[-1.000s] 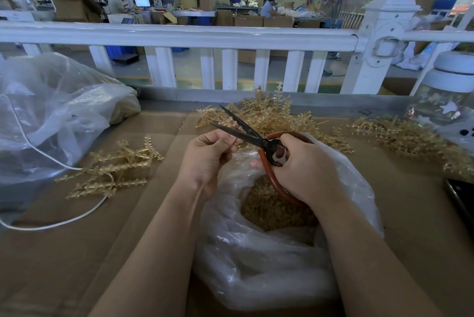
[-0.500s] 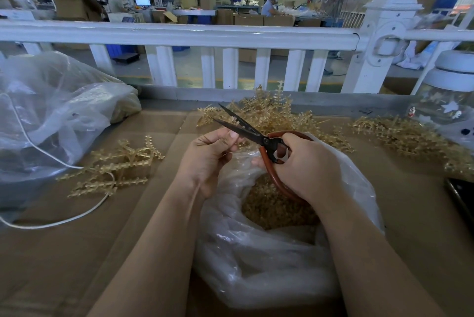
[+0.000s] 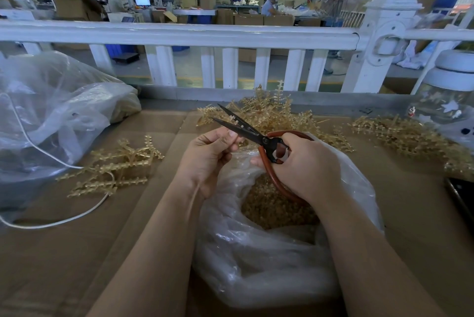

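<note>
Scissors (image 3: 245, 128) blades have drawn slightly closer together, suggesting a snip is under way. The left hand (image 3: 207, 160) pinches a small piece, hidden between thumb and forefinger, just beneath the blades. The right hand (image 3: 307, 165) curls round the red handles, directly above the open bag (image 3: 256, 265) of cuttings.

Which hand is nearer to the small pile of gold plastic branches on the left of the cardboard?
Left. The left hand sits just right of that pile; the right hand, gripping the scissors, is farther right, above the open plastic bag.
</note>
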{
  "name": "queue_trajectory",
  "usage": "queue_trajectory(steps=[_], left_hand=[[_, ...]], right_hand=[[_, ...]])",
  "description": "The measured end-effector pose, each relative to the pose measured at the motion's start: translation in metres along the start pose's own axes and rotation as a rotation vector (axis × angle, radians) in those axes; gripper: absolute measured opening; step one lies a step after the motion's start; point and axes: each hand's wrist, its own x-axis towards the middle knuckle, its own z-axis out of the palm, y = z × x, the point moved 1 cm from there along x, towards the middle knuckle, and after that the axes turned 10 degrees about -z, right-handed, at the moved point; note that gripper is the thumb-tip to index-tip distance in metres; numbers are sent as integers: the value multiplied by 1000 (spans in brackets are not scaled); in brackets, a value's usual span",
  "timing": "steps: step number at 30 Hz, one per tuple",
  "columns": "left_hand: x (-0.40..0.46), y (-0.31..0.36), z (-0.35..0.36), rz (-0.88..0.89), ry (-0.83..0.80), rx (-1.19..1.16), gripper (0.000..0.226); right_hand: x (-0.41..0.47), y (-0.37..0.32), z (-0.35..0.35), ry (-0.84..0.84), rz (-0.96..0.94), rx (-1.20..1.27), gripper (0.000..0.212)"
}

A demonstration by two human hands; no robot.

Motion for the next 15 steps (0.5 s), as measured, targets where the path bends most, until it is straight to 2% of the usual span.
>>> queue_trajectory(steps=[9,12,15], left_hand=[[0,2,1,-11,31,12,19],[-1,2,1,-15,41,30,15],[-1,3,2,-5,51,45,2]], right_hand=[[-1,0,0,12,-11,-38,50],[-2,0,0,17,-7,-54,51],[-2,-2,-2,17,-2,-65,50]])
